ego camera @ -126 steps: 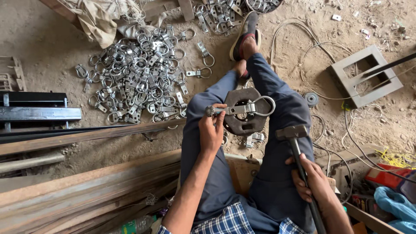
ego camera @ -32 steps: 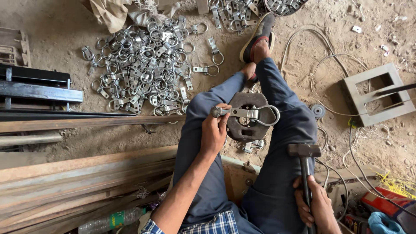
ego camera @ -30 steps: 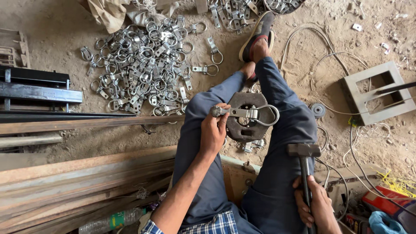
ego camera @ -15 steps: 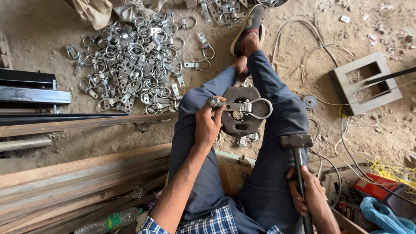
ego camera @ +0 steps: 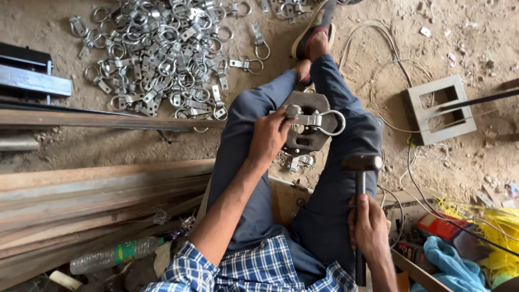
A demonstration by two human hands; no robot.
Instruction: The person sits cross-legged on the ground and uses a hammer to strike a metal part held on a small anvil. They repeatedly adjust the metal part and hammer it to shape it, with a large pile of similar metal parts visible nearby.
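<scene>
A silvery clamp (ego camera: 318,120), a flat strap ending in a round ring, lies across a dark steel block (ego camera: 308,130) between the person's knees. The left hand (ego camera: 268,136) pinches the clamp's strap end, fingers closed on it. Right of the block, the right hand (ego camera: 368,227) is wrapped around the handle of a hammer (ego camera: 360,178), its dark head up beside the knee. Left of the block, a heap of like clamps (ego camera: 162,59) covers the dirt floor (ego camera: 476,32). Below the block to the left lies a clear bottle (ego camera: 116,255) with a green label.
</scene>
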